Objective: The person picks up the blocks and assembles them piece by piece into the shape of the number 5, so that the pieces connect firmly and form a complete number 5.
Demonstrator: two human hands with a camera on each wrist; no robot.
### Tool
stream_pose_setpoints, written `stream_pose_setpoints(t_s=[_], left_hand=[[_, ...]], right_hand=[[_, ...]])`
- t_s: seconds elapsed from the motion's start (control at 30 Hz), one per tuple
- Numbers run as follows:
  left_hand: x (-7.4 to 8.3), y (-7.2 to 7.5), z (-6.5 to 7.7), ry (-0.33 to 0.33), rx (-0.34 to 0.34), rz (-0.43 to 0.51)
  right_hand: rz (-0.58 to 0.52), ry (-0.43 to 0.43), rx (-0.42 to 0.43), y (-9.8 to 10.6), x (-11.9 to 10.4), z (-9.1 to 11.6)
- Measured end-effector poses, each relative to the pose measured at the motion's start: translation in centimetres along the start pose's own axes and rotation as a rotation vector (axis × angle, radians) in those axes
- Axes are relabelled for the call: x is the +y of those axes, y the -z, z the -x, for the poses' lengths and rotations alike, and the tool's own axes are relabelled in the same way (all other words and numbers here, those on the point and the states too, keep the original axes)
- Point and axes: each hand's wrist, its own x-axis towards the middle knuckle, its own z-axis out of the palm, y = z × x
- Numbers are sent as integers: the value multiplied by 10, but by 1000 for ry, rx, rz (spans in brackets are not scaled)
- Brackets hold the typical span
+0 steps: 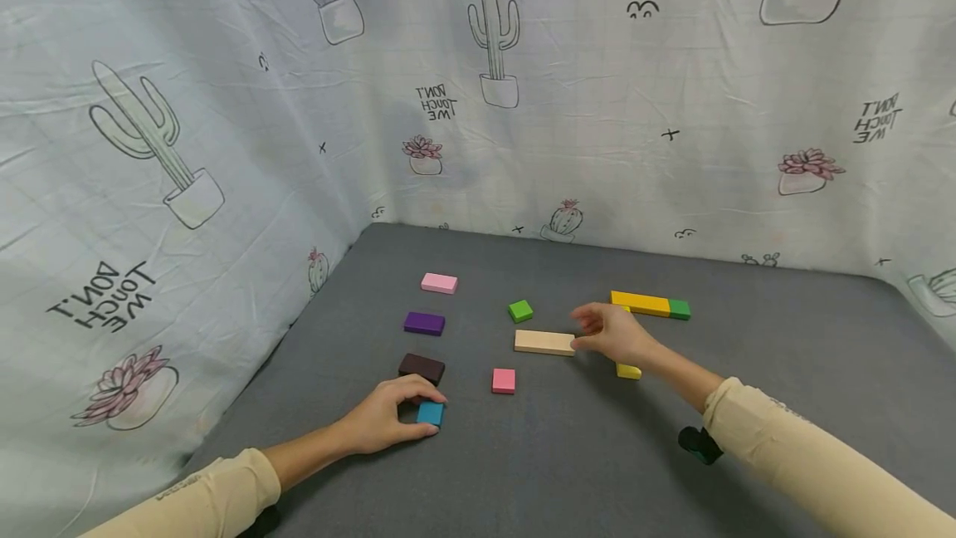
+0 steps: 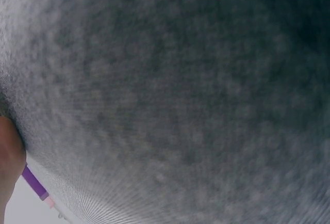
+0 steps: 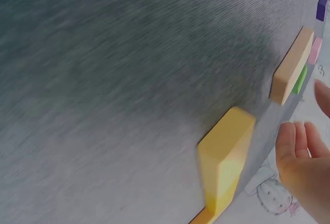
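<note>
My left hand (image 1: 384, 418) pinches a small blue block (image 1: 430, 413) between thumb and index finger, low on the grey table. Just beyond it lies a dark brown block (image 1: 421, 367). My right hand (image 1: 616, 335), fingers loosely bent, hovers at the right end of a long light-wood block (image 1: 543, 343). The right wrist view shows a gap between that hand and the wood block (image 3: 293, 68). Under the right hand lies a yellow block (image 1: 628, 371), partly hidden; it meets an orange-yellow bar (image 1: 641, 303) with a green block (image 1: 679, 310) at its right end.
A purple block (image 1: 424, 323) and a light pink block (image 1: 439, 283) lie farther back on the left. Mid-table are a bright green block (image 1: 520, 310) and a coral pink block (image 1: 504, 381). A white cactus-print cloth (image 1: 582, 106) hangs behind the table (image 1: 538, 471) and along its left side.
</note>
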Motion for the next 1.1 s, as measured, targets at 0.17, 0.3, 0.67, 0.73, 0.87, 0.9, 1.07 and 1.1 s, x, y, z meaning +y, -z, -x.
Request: stream_pose_setpoints(t_s=[0.17,0.3,0.67,0.73,0.87,0.9,1.07,1.1], left_hand=[[0,-1,0,4,5,-5],[0,-1,0,1,2,0],[2,1,-1,-9,-3,5],[1,1,-1,-9,-2,6],[0,0,0,-2,0,5],[1,0,0,0,1,3],[9,0,-2,13,11,2],[13,1,-3,13,13,5]], right_hand=[[-1,66,-76,-9,-2,-12],[19,106,-132,-15,-3,-19],[141,183,-258,-20,-11,-31],[170,192,-281,-21,-12,-33],[199,190,-315,-21,-14,-36],[200,182,-321,-21,-14,-36],[190,129,-347,-22,-17,-38],[186,117,-351,-22,-18,-38]])
